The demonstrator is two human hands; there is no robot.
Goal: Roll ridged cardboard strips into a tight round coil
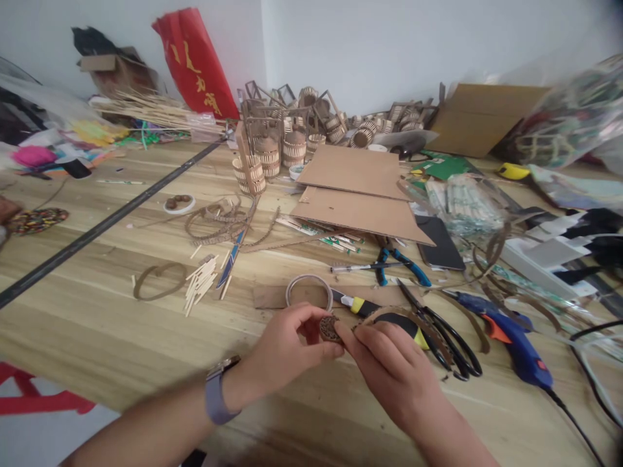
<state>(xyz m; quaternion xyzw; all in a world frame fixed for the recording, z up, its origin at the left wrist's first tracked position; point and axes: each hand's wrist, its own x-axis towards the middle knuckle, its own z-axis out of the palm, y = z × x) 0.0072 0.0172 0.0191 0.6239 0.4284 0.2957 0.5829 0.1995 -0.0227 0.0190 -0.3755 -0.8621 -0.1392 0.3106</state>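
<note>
A small round coil of brown corrugated strip (pixel 329 328) is pinched between the fingertips of my left hand (pixel 287 344). My right hand (pixel 394 363) is closed on the same strip at the coil's right side, and a loose length of it curves away past that hand toward the scissors. Just beyond my hands lies a roll of tape (pixel 309 279) on a flat cardboard strip (pixel 272 297). A yellow and black cutter (pixel 360 305) and black-handled scissors (pixel 450 344) rest close to my right hand.
At the right is a blue glue gun (pixel 520 350) with a cord. Blue-handled pliers (pixel 411 266), cardboard sheets (pixel 355 172) and a phone (pixel 440 241) lie farther back. Short sticks (pixel 200 282) and a strip loop (pixel 158 282) are at the left. Small woven buckets (pixel 267 155) stand behind.
</note>
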